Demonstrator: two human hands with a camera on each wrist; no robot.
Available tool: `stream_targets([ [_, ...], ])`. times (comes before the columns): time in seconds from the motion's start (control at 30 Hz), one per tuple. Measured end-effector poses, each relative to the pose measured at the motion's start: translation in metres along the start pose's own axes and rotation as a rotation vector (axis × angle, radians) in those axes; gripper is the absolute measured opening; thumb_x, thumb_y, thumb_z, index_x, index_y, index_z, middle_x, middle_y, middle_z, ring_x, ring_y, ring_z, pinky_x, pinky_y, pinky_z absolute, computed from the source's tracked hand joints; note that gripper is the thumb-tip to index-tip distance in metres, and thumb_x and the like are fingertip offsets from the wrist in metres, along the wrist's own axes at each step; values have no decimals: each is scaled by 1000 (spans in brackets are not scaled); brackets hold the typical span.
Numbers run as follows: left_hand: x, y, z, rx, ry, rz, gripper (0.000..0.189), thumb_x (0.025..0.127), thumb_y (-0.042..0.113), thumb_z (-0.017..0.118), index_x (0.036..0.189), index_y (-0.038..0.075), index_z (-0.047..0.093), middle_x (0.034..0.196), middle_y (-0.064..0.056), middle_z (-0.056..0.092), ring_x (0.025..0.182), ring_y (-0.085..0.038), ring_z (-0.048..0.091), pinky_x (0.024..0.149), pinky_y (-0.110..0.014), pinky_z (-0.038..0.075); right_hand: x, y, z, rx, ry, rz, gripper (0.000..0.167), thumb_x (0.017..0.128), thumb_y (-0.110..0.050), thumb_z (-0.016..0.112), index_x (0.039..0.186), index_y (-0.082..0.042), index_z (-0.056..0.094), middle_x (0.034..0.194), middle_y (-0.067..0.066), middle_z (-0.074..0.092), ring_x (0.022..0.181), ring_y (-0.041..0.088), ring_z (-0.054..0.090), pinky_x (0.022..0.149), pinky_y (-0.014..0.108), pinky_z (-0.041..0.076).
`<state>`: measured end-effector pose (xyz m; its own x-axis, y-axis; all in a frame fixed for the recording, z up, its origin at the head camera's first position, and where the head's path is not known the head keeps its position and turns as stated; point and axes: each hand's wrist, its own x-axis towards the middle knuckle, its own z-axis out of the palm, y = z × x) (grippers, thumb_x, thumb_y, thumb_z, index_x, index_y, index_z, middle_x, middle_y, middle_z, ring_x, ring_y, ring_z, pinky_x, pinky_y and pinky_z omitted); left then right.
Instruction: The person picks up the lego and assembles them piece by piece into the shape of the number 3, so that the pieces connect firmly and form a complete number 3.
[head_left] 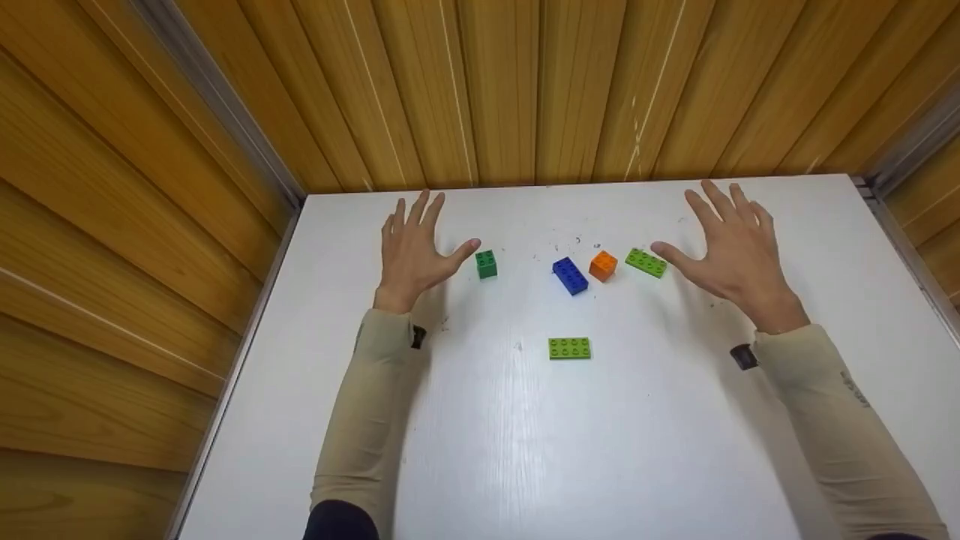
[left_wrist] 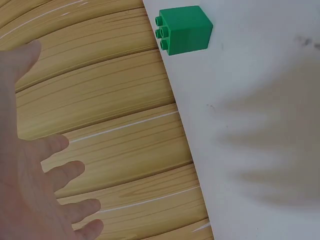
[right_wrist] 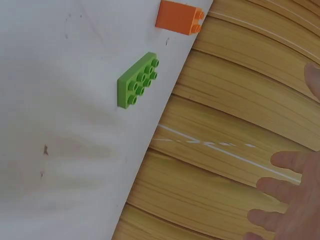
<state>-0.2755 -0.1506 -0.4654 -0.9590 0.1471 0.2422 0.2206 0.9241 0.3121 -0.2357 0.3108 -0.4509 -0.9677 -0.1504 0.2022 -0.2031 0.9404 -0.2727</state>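
Several toy building bricks lie apart on a white table (head_left: 480, 442). My left hand (head_left: 414, 251) hovers with spread fingers, its thumb beside the dark green brick (head_left: 487, 264); that same green brick (left_wrist: 186, 30) shows in the left wrist view. On the other side my right hand (head_left: 739, 251) is also spread and holds nothing, its thumb close to a flat lime green brick (head_left: 646, 262). Between the hands sit a blue brick (head_left: 570, 276) and an orange brick (head_left: 603, 266). Closer to me lies a second flat lime green brick (head_left: 569, 348).
Yellow wood-patterned panels (head_left: 499, 90) rise behind the table's far edge. Similar panels (head_left: 112, 300) stand along the left side, with a grey metal post (head_left: 225, 97) in the corner. Small dark marks dot the tabletop around the bricks.
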Motion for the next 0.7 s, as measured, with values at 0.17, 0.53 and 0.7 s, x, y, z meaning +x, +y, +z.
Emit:
stream_targets([
  [0.17, -7, 1, 6, -68, 3, 4, 100, 90, 80, 58, 167, 19, 39, 174, -11, 34, 159, -50, 27, 128, -67, 24, -14, -7, 3, 125, 12, -25, 95, 97, -67, 64, 166, -9, 37, 174, 20, 29, 161, 50, 19, 123, 75, 18],
  [0.53, -17, 3, 22, -209, -33, -16, 97, 91, 77, 61, 165, 18, 41, 173, -8, 36, 159, -41, 32, 128, -63, 26, -33, -20, 17, 296, -60, -5, 89, 96, -58, 72, 166, -14, 39, 174, 16, 31, 160, 45, 25, 123, 78, 18],
  [0.7, -19, 2, 24, -252, -24, -22, 96, 91, 75, 63, 164, 17, 43, 171, -8, 39, 159, -35, 34, 129, -61, 26, -36, -27, 25, 373, -47, -43, 85, 95, -52, 77, 164, -16, 43, 172, 15, 36, 158, 46, 30, 121, 81, 19],
])
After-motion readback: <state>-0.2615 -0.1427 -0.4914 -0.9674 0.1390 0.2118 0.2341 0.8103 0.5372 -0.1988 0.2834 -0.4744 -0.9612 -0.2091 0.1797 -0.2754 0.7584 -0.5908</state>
